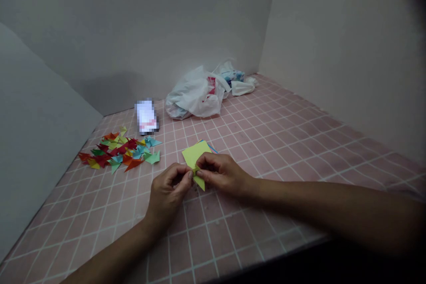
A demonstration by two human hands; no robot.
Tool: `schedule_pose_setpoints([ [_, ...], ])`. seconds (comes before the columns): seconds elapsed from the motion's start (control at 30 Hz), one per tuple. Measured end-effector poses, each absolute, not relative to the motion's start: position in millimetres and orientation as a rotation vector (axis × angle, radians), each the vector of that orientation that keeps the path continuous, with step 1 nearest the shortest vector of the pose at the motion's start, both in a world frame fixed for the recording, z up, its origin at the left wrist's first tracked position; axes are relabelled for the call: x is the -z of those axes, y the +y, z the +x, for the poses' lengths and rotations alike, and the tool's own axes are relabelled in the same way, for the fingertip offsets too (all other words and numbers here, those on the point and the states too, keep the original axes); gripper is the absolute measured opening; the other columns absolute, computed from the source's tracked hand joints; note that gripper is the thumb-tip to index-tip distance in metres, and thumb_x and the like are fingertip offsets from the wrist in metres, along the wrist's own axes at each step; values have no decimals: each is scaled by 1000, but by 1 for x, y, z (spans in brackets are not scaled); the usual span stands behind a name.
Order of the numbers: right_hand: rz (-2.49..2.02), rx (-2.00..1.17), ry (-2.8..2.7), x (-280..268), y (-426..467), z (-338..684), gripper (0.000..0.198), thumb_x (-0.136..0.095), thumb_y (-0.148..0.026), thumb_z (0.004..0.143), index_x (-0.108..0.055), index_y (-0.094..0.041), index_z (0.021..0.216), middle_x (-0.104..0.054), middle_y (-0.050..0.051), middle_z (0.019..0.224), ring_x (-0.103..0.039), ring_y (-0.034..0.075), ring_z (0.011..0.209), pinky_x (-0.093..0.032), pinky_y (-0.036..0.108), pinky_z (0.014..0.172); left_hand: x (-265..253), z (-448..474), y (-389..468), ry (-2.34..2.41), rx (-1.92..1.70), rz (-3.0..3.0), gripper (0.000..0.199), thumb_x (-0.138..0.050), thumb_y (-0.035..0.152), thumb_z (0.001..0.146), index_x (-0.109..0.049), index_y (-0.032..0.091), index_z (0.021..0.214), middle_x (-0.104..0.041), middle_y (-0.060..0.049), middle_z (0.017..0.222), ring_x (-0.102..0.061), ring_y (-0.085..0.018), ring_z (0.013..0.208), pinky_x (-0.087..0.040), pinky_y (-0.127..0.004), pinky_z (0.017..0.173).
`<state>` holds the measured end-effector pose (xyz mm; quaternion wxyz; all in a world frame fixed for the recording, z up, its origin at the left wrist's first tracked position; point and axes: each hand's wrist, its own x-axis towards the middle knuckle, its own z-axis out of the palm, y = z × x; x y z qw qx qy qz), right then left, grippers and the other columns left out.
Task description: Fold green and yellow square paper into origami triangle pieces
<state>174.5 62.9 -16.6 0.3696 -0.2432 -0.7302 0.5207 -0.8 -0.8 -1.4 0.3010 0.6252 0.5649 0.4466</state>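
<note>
Between my two hands is a small folded piece of yellow-green paper (200, 183), its pointed end hanging down toward me. My left hand (170, 186) pinches it from the left with thumb and index finger. From the right, my right hand (223, 174) pinches the same folded paper, the fingertips of both hands almost meeting. Part of the fold is hidden behind the fingers. Just beyond my hands lies a stack of square paper sheets (196, 151), yellow on top, with blue and other colours showing at the right edge.
A pile of colourful folded paper pieces (123, 150) lies to the left on the pink tiled surface (286, 142). Behind it leans a phone (146, 116) with a lit, blurred screen. A white plastic bag (196, 93) and another bundle (236, 77) sit near the back wall.
</note>
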Motion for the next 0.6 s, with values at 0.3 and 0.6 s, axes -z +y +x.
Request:
schedule_pose_setpoints([
  [0.3, -606, -1307, -1931, 14, 63, 175, 14, -61, -22, 86, -54, -18, 74, -56, -2, 68, -48, 10, 62, -38, 24, 60, 7, -3, 1, 1504, -1149, 1700, 17, -60, 29, 88, -66, 18, 78, -66, -2, 70, -61, -15, 64, -48, -26, 61],
  [0.6, -533, -1390, -1888, 13, 63, 177, 12, -58, -25, 90, -59, -16, 82, -58, 0, 72, -52, 11, 64, -41, 24, 60, 5, -4, 1, 1513, -1186, 1834, 14, -58, 24, 90, -65, 18, 79, -66, -1, 70, -61, -14, 63, -49, -27, 60],
])
